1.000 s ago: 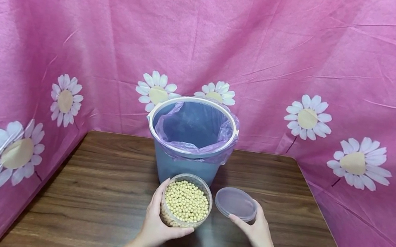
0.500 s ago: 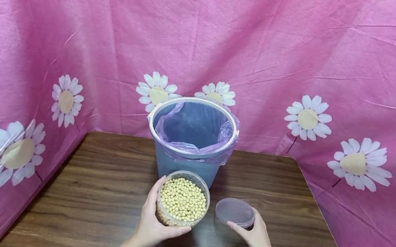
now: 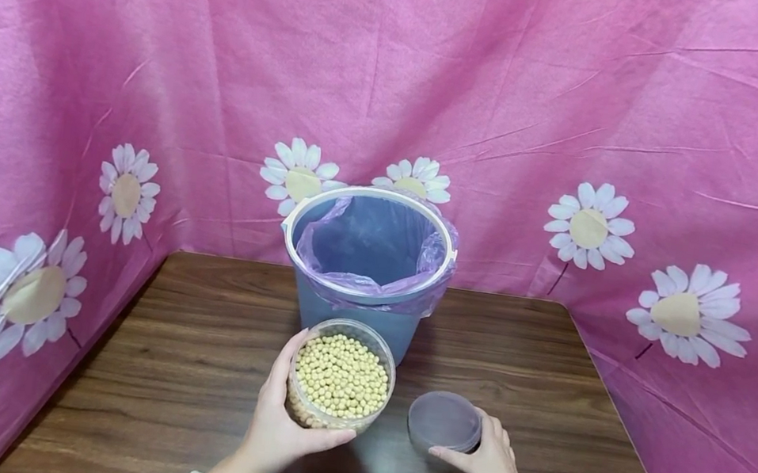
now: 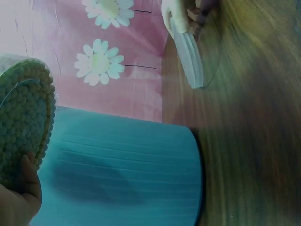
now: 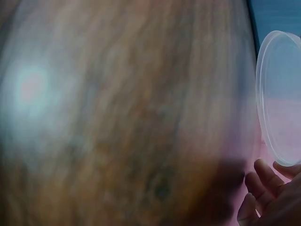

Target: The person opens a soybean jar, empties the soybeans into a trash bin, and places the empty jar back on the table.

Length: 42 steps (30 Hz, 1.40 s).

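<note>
In the head view my left hand grips a round clear plastic jar around its side, thumb toward the front. The jar is nearly full of pale yellow soybeans, its open top tilted toward the camera. It is held in front of the blue bucket and overlaps its lower part. To the right, my right hand pinches the jar's translucent lid between thumb and fingers, low over the table. The left wrist view shows the lid edge-on, close to the wood.
A purple plastic bag lines the bucket and folds over its white rim. The bucket stands on a brown wooden table. Pink cloth with large white daisies hangs behind the table and along both sides.
My left hand has shifted the jar slightly left and up in the head view. My right hand has brought the lid down toward the table. The bucket has not moved.
</note>
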Motion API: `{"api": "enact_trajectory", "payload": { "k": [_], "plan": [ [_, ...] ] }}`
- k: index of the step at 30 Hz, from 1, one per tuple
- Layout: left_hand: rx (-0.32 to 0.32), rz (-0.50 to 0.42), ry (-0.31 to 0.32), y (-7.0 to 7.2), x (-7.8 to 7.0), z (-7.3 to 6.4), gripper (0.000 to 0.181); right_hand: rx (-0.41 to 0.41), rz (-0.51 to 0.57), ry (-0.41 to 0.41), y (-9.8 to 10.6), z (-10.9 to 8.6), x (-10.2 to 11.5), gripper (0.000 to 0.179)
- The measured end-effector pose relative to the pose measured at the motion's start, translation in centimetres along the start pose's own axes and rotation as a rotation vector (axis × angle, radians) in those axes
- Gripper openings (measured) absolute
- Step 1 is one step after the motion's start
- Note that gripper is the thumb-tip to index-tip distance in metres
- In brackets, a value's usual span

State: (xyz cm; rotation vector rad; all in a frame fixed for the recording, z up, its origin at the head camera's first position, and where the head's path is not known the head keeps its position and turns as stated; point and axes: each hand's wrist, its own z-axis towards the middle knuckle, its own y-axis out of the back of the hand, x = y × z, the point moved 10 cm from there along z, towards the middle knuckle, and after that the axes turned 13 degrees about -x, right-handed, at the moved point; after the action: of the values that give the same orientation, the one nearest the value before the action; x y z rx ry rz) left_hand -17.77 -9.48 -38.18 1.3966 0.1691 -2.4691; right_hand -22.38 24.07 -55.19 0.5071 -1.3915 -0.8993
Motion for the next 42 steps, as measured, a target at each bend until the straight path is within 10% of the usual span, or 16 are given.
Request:
{"api": "enact_trajectory", "payload": {
  "k": [25,42],
  "plan": [
    [0.115,-0.097,-0.088,1.2,-3.5,2.1,0.125,0.026,-0.303,0.117,-0.1,0.2,1.0,0.119],
    [0.105,-0.032,-0.124,2.7,-6.0,4.8,0.127,0.023,-0.143,0.114,2.6,2.7,4.3,0.100]
  ]
}}
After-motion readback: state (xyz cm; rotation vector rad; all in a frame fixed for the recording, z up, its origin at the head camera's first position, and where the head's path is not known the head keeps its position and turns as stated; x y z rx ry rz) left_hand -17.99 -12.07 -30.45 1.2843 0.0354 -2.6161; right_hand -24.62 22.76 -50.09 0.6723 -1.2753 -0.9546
